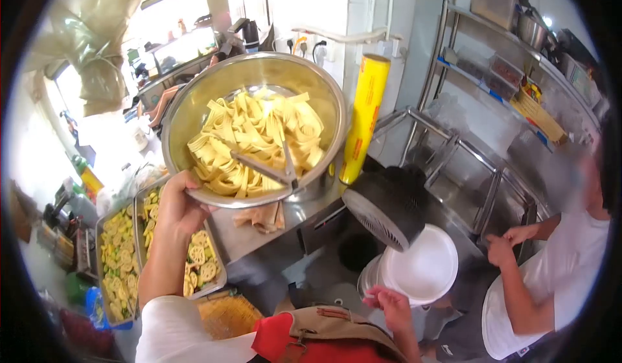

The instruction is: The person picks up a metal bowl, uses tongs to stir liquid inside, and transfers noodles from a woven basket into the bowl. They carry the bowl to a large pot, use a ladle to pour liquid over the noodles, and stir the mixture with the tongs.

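- The big shiny metal bowl (194, 113) of flat yellow strips (256, 139) is up in the air, tipped toward you, over the steel table (243, 233).
- Your left hand (175, 207) holds the bowl by its near rim, with your fingers (188, 183) curled tight on the edge.
- Metal tongs (272, 169) lie inside the bowl on top of the strips.
- Your right hand (392, 305) holds the round white plastic plate (424, 266) at its bottom edge, with more white plates stacked just under it.
- I think the dishing out has not begun: the bowl looks full and the plate is bare.
- The strips look soft, wide and floppy, like folded ribbons.
- The bowl is smooth and round, and the plate is thin and plain.
- Two flat metal trays (217, 285) of yellow sliced food with holes sit on the table below the bowl.
- A yellow roll of wrap (366, 117) stands just beside the bowl.
- Another person in a white shirt (551, 279) stands to your right, hands near the steel rack (466, 169).
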A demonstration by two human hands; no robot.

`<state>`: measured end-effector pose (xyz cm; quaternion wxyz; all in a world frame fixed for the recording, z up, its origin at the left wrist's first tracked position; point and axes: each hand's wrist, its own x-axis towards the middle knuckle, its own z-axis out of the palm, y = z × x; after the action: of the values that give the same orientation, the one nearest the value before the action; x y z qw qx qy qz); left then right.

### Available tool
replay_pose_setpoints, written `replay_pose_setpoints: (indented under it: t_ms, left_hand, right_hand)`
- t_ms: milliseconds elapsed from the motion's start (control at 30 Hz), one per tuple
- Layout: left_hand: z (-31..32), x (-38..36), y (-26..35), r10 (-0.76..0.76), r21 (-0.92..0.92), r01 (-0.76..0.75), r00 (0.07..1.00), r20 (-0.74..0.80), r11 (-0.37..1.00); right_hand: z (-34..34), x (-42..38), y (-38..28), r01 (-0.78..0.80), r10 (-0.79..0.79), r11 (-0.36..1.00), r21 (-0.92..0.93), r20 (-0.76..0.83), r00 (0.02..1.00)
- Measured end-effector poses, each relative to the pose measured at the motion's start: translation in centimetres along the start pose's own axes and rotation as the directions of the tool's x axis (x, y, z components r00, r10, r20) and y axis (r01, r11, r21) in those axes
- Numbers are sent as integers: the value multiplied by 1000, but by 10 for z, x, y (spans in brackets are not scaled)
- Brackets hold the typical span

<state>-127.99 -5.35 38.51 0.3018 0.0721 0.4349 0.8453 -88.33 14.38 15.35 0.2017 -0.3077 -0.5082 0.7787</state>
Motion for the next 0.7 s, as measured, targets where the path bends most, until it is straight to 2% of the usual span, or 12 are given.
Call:
replay_pose_setpoints:
  t_ms: [100, 167, 267, 300, 367, 433, 467, 500, 567, 633, 667, 700]
  left_hand:
    - [-17, -75, -28, 14, -58, -22, 991, -131, 998]
    - [-13, -123, -52, 17, -53, -24, 991, -131, 998]
    - [4, -178, -87, -33, 17, 36, 989, -142, 999]
    - [1, -188, -98, -112, -4, 113, 984, -136, 994]
    - [-4, -195, -101, -227, -58, 221, 965, -129, 974]
    - [-29, -208, -118, -133, 25, 135, 987, -93, 990]
    - [4, -244, -145, 301, 575, -460, 886, 354, 677]
    - [-22, -240, -148, 280, 522, -493, 856, 435, 697]
    - [-37, -233, -150, 141, 301, -250, 930, 340, 920]
    - [-38, -246, -166, -38, 45, 26, 955, 295, 999]
    - [-33, -241, -168, -101, 89, 73, 925, 365, 993]
    - [-29, -236, -171, -162, 140, 112, 887, 432, 984]
  right_hand:
    - [3, -16, -32, 79, -82, 996, 27, 92, 992]
    - [2, -27, -47, 157, -162, 987, 40, 188, 969]
    - [4, -43, -70, 171, -181, 977, 129, 78, 980]
    - [2, -48, -71, 200, -207, 971, 130, 46, 977]
    - [1, -53, -68, 215, -211, 941, 261, -44, 977]
    - [-16, -66, -58, 254, -237, 907, 337, -90, 967]
    - [-25, -78, -52, 271, -246, 896, 352, -114, 963]
    - [-34, -88, -44, 284, -250, 884, 371, -138, 958]
    - [-38, -92, -27, 254, -159, 891, 376, -265, 951]
    - [-60, -116, -6, 257, -106, 893, 368, -385, 917]
    - [-69, -127, 7, 261, -99, 923, 284, -480, 872]
    - [-76, -138, 23, 196, -47, 954, 226, -532, 845]
